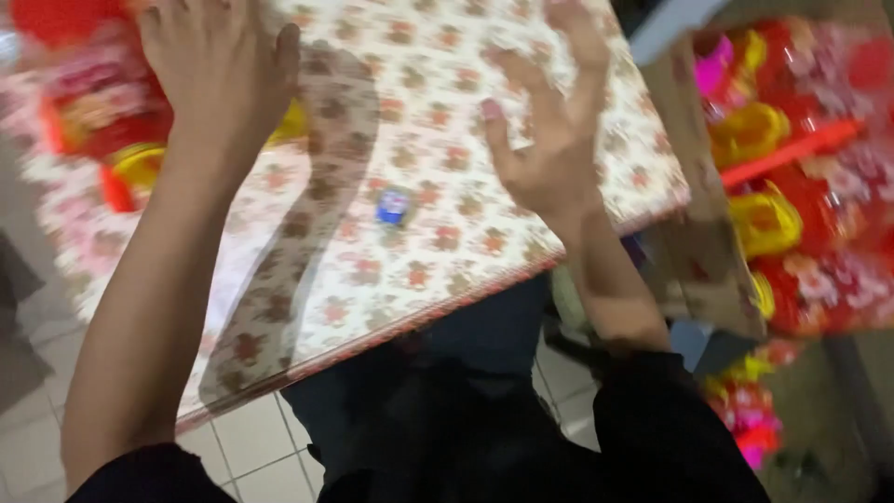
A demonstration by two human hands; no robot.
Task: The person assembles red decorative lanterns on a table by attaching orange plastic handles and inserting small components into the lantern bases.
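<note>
Both hands up over table (447, 279), floral cloth. Left hand (219, 65) spread flat, empty grip. Right hand (549, 140) fingers splayed, also holding nothing. Small blue thing (392, 207) on cloth between, below both grips. Red-yellow packs (112, 130) just left of left grip, easy to swipe off. Frame blurry, so rough guess.

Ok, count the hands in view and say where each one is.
2. The left hand is raised, open, over the table's upper left; the right hand is raised, open, over its right side. Neither holds anything.
</note>
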